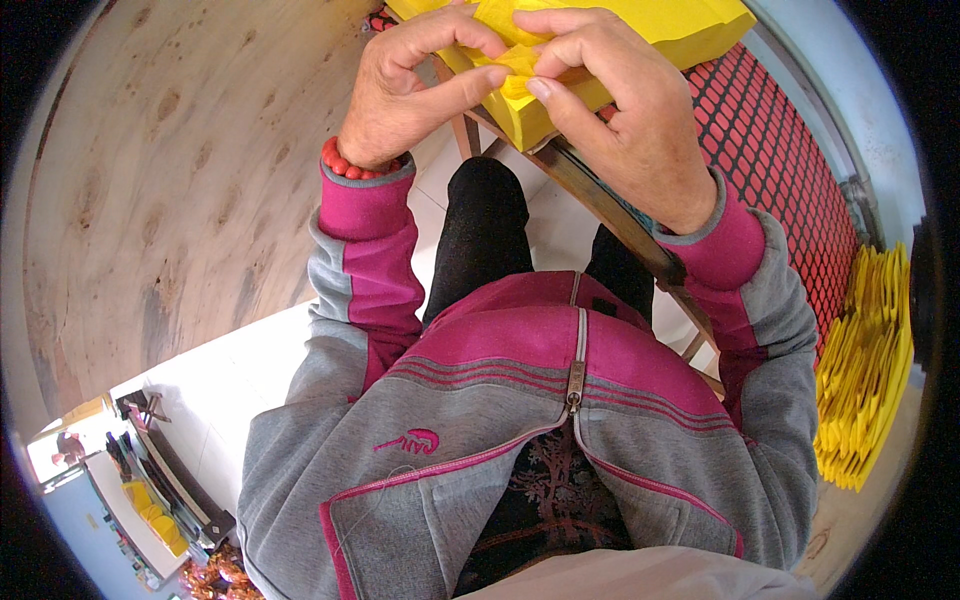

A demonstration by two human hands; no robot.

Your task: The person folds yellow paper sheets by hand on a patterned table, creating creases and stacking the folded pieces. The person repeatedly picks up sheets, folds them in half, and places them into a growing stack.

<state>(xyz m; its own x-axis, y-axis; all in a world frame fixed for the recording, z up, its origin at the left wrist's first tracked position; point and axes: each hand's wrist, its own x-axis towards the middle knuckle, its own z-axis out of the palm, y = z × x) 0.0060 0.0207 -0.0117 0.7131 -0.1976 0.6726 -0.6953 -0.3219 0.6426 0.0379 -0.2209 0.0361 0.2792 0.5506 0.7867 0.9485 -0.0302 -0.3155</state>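
Pinching crinkled yellow paper (517,62), left hand (400,95) and right hand (625,110).

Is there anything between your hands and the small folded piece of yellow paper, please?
No, nothing visible is in between: the left hand and right hand both pinch the small folded piece of yellow paper directly, above the thick stack of yellow paper sheets.

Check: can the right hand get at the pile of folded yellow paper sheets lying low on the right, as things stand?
Probably not right away. The right hand is pinching a small folded yellow paper piece together with the left hand, and the pile of folded yellow paper sheets lies low, behind the right elbow.
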